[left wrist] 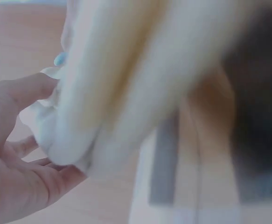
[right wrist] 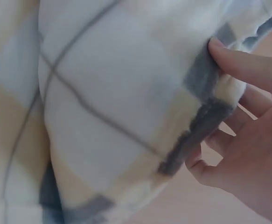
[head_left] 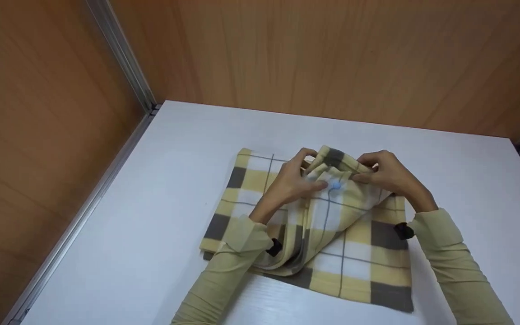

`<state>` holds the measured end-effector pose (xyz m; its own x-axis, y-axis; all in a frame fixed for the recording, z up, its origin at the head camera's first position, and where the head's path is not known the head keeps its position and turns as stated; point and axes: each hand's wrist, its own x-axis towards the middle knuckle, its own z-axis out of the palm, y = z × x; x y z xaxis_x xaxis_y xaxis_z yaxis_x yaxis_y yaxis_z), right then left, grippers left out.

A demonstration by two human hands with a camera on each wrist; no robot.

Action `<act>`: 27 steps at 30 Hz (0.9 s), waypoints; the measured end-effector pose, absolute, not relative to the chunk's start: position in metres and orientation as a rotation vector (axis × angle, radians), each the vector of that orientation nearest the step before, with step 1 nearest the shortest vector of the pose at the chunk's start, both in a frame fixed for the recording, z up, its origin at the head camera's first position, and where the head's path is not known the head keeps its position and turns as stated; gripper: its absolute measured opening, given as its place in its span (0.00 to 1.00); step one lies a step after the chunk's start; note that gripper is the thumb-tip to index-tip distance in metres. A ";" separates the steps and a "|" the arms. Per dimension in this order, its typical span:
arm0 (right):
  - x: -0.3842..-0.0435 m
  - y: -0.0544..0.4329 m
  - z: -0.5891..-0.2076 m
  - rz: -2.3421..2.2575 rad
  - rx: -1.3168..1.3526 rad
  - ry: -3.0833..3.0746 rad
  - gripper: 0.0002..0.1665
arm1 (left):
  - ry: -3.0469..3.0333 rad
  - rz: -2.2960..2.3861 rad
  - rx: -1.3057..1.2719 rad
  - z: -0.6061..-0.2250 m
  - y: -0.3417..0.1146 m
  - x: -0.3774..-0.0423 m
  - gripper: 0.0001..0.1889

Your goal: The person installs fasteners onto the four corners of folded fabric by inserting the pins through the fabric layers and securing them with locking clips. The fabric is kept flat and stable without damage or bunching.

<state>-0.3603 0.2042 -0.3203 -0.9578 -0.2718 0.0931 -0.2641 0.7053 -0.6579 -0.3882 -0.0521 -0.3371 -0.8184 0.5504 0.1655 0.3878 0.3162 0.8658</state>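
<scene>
A plaid fleece blanket [head_left: 350, 253] in yellow, white and grey lies folded on the white table, its middle part lifted and bunched. My left hand [head_left: 292, 181] grips the raised fold from the left, thumb in front and fingers behind; in the left wrist view the left hand [left wrist: 24, 154] has cloth between thumb and fingers. From the right, my right hand [head_left: 384, 174] pinches the edge of the same fold; the right wrist view shows the right hand [right wrist: 252, 112] with its thumb on the cloth and fingers beneath. A small light-blue spot [head_left: 335, 184] shows by my left thumb, its kind unclear.
The white table [head_left: 142, 189] extends around the blanket on all sides. A wood-grain panel [head_left: 314, 58] rises behind it, and another wood-grain panel [head_left: 48, 135] with a metal frame stands at the left. Dark straps or devices sit at both wrists.
</scene>
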 end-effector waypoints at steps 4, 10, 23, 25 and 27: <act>-0.343 0.211 -0.310 -1.117 -0.439 2.910 0.07 | 2.404 1.601 1.019 -0.327 -0.044 -0.372 0.33; -0.313 0.229 -0.307 -1.063 -0.545 2.999 0.07 | 2.400 1.645 1.296 -0.318 -0.024 -0.343 0.32; -0.262 0.250 -0.324 -0.850 -0.587 3.126 0.17 | 2.732 1.017 1.655 -0.349 0.016 -0.261 0.30; -0.256 0.253 -0.332 -0.846 -0.597 3.114 0.20 | 2.768 0.910 1.708 -0.358 0.021 -0.253 0.29; -0.250 0.254 -0.340 -0.844 -0.589 3.093 0.24 | 2.806 0.790 1.753 -0.367 0.025 -0.246 0.29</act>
